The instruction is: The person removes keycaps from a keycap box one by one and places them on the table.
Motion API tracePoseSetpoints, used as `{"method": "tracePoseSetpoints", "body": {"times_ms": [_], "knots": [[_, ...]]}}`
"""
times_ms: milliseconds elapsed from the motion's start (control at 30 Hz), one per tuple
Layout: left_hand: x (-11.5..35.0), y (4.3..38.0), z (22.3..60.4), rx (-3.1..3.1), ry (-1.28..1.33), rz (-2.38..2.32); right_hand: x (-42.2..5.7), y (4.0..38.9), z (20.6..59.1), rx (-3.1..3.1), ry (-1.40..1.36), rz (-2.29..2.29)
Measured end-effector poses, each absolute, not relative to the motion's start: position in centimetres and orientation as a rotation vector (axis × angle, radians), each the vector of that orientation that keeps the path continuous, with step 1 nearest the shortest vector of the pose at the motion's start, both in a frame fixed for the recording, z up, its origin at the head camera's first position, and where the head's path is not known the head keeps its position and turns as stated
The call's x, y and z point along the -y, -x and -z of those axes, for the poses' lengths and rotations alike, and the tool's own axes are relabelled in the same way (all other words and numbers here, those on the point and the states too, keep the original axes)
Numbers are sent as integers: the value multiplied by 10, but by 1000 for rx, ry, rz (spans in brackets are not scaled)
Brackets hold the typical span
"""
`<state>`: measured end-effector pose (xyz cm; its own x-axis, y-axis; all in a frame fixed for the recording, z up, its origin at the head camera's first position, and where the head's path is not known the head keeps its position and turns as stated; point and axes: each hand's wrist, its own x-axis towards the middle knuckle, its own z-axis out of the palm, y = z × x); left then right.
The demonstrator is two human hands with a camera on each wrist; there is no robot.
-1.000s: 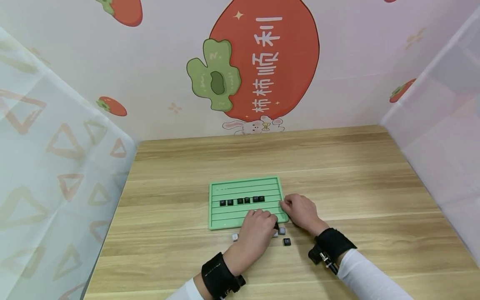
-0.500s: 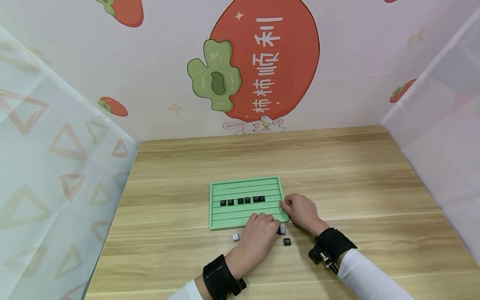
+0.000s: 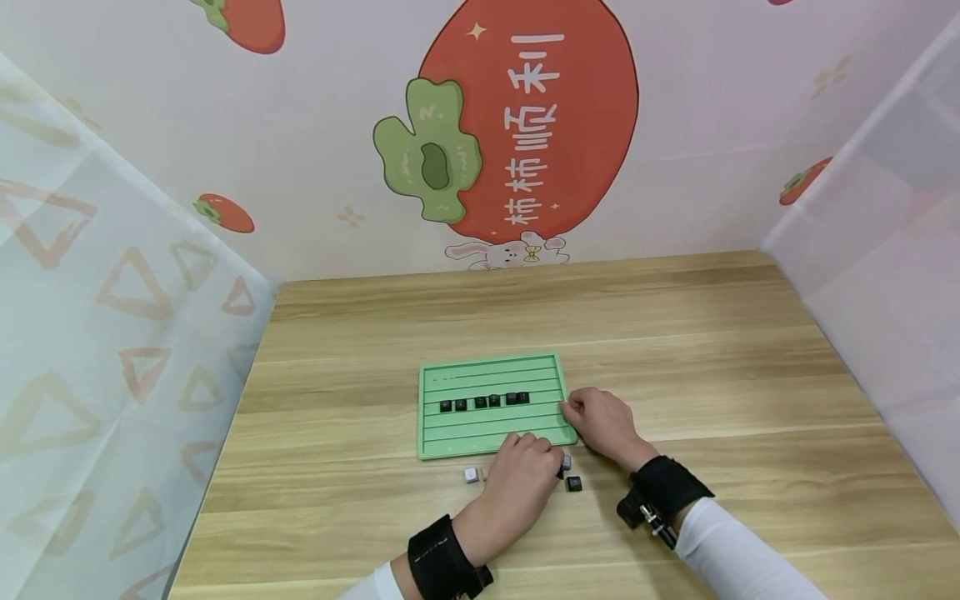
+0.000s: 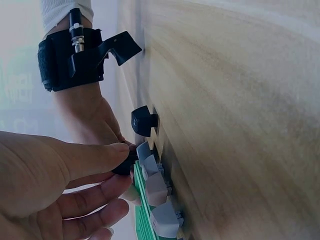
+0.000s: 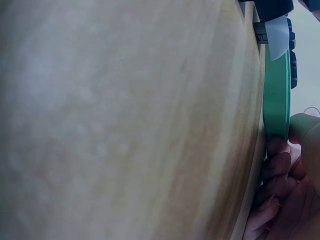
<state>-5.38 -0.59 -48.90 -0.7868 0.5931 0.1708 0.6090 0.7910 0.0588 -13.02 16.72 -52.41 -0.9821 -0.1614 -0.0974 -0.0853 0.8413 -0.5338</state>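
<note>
A black keycap (image 4: 123, 166) is held just above the counter (image 3: 712, 350), near the front right corner of a green board (image 3: 450, 442), pinched between the thumb and index finger of the left hand (image 3: 519, 479); that hand's other fingers lie loosely bent. In the left wrist view a row of pale keycaps (image 4: 156, 189), grey to whitish, stands close by on the counter alongside the board's edge (the head view shows few of them, as the hand covers the rest). A white keycap (image 3: 471, 475) sits to the left of the hand, and a loose black keycap (image 3: 574, 484) stands to its right, a little nearer the person. The board lies flat, ruled with crosswise lines, and six black keycaps (image 3: 481, 402) rest on it in one line, set out in three pairs. The right hand (image 3: 606, 425) grips the board's right edge, thumb above and fingers curled beneath. Both wrists wear black straps (image 3: 442, 554) below white sleeves (image 3: 742, 550). Behind the counter hangs a pale backdrop (image 3: 315, 125) with a large red persimmon print (image 3: 592, 108).
</note>
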Motion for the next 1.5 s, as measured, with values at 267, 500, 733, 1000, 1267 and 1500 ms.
{"method": "tracePoseSetpoints", "body": {"times_ms": [267, 500, 733, 1000, 1267, 1500], "knots": [[5, 52, 494, 2812, 974, 112, -167, 130, 524, -2878, 187, 832], [4, 51, 496, 2820, 979, 99, -167, 129, 523, -2879, 193, 833], [5, 50, 497, 2831, 986, 89, -166, 129, 522, -2882, 191, 832], [4, 49, 498, 2820, 1004, 91, -166, 129, 522, -2877, 186, 829], [2, 49, 499, 2828, 1011, 82, -167, 129, 523, -2877, 185, 836], [2, 50, 499, 2832, 1006, 69, -167, 129, 523, -2879, 195, 837]]}}
